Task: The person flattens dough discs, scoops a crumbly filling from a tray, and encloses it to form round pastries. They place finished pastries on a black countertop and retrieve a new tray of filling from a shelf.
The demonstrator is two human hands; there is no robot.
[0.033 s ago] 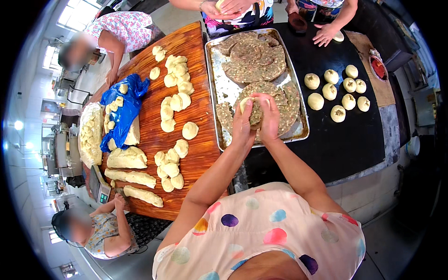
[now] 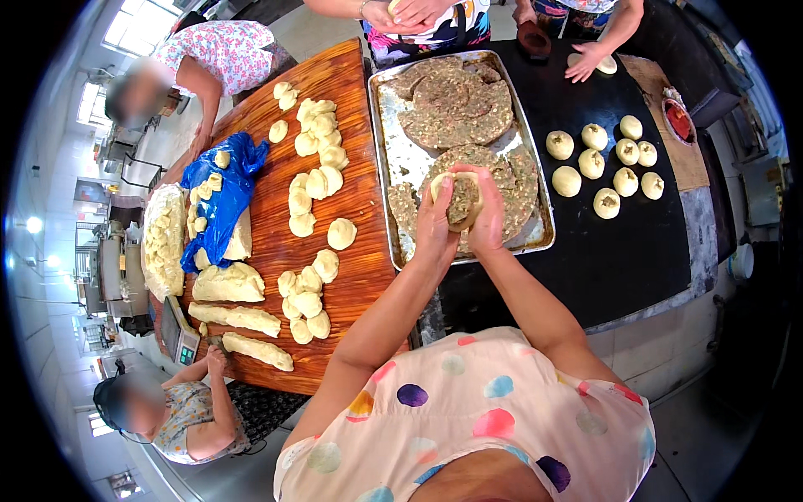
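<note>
Both of my hands cup a round dough wrapper [image 2: 465, 172] with chopped filling inside. My left hand [image 2: 434, 224] holds its left side, and my right hand [image 2: 488, 219] curls around the right side. They are over the near part of a metal tray [image 2: 382, 159] spread with mounds of greenish-brown filling [image 2: 456, 113]. The undersides of the wrapper and some fingers are hidden.
Dough pieces [image 2: 322, 181] and dough strips [image 2: 255, 353] lie on the wooden table [image 2: 368, 226] at left, beside a blue plastic bag [image 2: 237, 180]. Several filled buns [image 2: 592, 165] sit on the black surface [image 2: 585, 268] at right. Co-workers' hands [image 2: 589, 60] work around the edges.
The wrapper between my hands shows more of its rim and filling now. At the far right, a co-worker's hand has shifted slightly right, uncovering more pale dough.
</note>
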